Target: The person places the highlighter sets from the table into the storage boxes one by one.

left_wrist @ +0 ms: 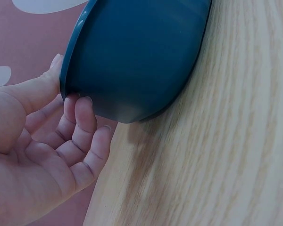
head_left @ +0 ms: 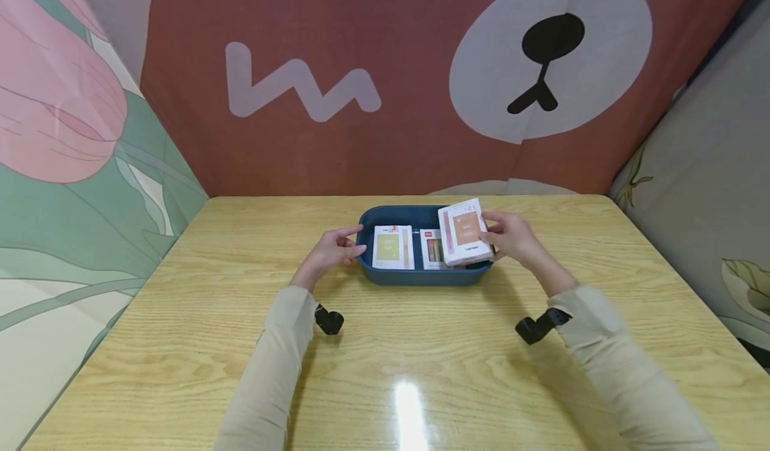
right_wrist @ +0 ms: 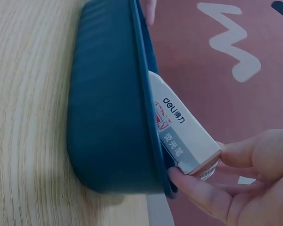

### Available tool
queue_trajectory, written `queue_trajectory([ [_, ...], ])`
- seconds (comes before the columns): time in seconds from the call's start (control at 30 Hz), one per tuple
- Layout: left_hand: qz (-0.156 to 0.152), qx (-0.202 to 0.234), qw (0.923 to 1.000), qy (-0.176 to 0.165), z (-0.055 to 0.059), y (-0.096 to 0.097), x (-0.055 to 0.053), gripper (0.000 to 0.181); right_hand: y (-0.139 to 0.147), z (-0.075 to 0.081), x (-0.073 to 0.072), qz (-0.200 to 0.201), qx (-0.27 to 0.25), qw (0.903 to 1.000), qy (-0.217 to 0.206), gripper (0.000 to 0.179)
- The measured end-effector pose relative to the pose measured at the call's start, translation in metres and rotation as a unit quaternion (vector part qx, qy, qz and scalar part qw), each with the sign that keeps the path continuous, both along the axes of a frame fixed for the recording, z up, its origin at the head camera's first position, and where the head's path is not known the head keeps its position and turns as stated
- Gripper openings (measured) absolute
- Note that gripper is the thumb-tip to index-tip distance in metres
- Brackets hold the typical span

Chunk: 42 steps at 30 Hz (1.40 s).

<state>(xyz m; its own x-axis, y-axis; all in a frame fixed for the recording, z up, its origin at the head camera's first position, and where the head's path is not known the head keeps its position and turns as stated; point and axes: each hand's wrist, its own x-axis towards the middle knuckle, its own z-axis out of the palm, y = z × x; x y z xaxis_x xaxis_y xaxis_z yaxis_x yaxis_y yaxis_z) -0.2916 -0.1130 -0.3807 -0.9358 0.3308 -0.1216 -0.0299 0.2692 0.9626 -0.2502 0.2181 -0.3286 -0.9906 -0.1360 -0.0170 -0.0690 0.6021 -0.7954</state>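
Note:
A dark blue rectangular bin (head_left: 421,277) stands on the table. At its left end my left hand (head_left: 329,252) grips the rim, thumb and curled fingertips against it in the left wrist view. My right hand (head_left: 512,237) pinches a white highlighter box (head_left: 466,230) with an orange panel by its end. That box is tilted, partly inside the bin's right side and jutting above the rim (right_wrist: 148,101). In the bin's left part lies a white box with a yellow-green panel (head_left: 392,247). Beside it, a box with colored sticks (head_left: 432,247) is partly hidden under the held box.
The bin sits near the back edge of the wooden table (head_left: 421,344). Behind it rises a red-brown cloth (head_left: 337,150) with a bear print. Patterned cloths flank the left (head_left: 60,237) and right (head_left: 710,170) sides. Each wrist wears a small black camera.

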Motion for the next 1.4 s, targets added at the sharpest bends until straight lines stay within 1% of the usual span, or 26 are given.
queue_trajectory([
  [0.13,0.003,-0.001,1.0,-0.002,0.0,0.0,0.0,0.053,-0.007,-0.001,-0.002,0.003,0.04,0.9992,0.005,0.048],
  [0.27,0.006,-0.002,1.0,-0.002,-0.001,0.0,-0.001,0.052,-0.011,-0.002,-0.003,0.004,0.065,0.9979,0.001,0.046],
  [0.53,0.002,-0.001,1.0,0.003,0.0,0.0,0.001,0.052,-0.018,-0.006,-0.007,0.01,0.093,0.9956,-0.001,0.045],
  [0.8,0.003,-0.004,1.0,0.004,0.0,0.0,0.001,0.052,-0.024,-0.009,-0.011,0.003,0.137,0.9903,-0.022,0.046],
  [0.87,0.004,-0.002,1.0,0.003,0.0,0.0,0.001,0.053,-0.025,-0.009,-0.012,0.004,0.153,0.988,-0.019,0.047],
  [0.97,0.004,0.001,1.0,-0.001,0.0,0.0,0.001,0.053,-0.027,-0.009,-0.013,0.017,0.194,0.9809,0.005,0.045],
  [1.1,0.005,0.001,1.0,-0.003,0.0,0.0,0.001,0.053,-0.03,-0.009,-0.016,0.032,0.242,0.9695,0.025,0.032],
  [1.2,0.004,-0.005,1.0,0.0,0.0,0.0,0.0,0.053,-0.031,-0.011,-0.018,0.037,0.244,0.9691,0.004,0.03],
  [1.3,0.006,-0.006,1.0,-0.001,0.0,0.0,0.0,0.052,-0.033,-0.013,-0.019,0.038,0.234,0.9713,-0.02,0.036],
  [1.4,0.009,-0.005,0.9999,-0.003,-0.001,0.0,0.0,0.052,-0.033,-0.015,-0.02,0.041,0.228,0.9722,-0.034,0.039],
])
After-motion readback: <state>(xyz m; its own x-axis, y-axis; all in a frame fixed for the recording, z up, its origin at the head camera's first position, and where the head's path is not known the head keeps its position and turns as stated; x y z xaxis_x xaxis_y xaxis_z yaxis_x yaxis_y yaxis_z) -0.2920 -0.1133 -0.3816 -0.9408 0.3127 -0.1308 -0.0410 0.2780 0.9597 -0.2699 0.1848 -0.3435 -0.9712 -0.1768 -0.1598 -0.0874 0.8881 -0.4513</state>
